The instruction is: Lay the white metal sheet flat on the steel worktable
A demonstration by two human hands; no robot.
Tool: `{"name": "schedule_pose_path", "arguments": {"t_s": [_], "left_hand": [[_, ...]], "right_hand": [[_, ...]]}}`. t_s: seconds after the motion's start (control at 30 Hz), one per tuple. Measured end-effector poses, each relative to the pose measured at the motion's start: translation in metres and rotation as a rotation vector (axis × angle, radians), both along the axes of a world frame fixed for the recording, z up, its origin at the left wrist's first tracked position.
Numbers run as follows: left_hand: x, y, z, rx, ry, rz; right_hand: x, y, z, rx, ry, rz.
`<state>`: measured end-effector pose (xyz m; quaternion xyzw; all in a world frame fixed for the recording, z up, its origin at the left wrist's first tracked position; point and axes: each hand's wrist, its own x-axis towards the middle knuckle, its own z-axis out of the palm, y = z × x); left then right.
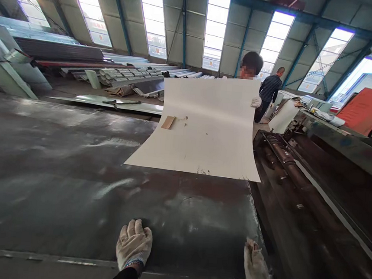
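The work in hand looks like two people turning or folding over a large metal sheet (185, 217). Its dark near part lies flat on the table (35, 152), while the far end (206, 128) is raised and curls back toward the camera, showing a pale underside. A co-worker behind it holds that end up, one gloved hand (256, 102) on its right edge.

The left hand (134, 244), in a knit work glove, rests on the sheet just inside its near edge, palm down and fingers spread: a released, flat press, not a grasp. The right hand (257, 270), also gloved, sits at the sheet's near right corner, touching the edge. Whether its grip is clenched on the edge I cannot tell, since the fingers are seen end-on.

So the sheet lies directly under and ahead of both hands, its near edge between them.

As a judgement, the next move calls for keeping the near end steady and square as the far end is carried, with fingers kept off the sharp edge and away from the roller machine (285, 159) just beside the sheet's right side.

A brown scrap (168, 122) sticks to the pale face.
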<state>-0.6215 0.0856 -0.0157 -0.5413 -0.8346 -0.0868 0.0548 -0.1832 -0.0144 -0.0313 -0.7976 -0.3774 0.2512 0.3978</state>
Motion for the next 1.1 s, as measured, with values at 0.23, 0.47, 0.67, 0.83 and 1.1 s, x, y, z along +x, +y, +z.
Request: {"name": "schedule_pose_path", "arguments": {"t_s": [0.23,0.47,0.67,0.83,1.1], "left_hand": [[-0.008,0.003,-0.014,-0.008,-0.017,0.012],[-0.005,0.001,-0.008,-0.031,-0.023,0.029],[-0.002,-0.001,0.001,-0.04,-0.046,0.048],[-0.001,-0.001,-0.002,-0.003,0.004,0.013],[-0.001,-0.006,-0.001,0.014,0.006,-0.015]], "right_hand": [[-0.014,0.043,-0.026,0.03,-0.541,0.282],[-0.019,0.04,-0.023,0.018,-0.579,0.265],[-0.02,0.027,-0.022,0.004,-0.741,0.307],[-0.023,0.055,-0.004,-0.01,-0.87,0.407],[-0.08,0.2,0.016,-0.273,-0.952,0.78]]}}
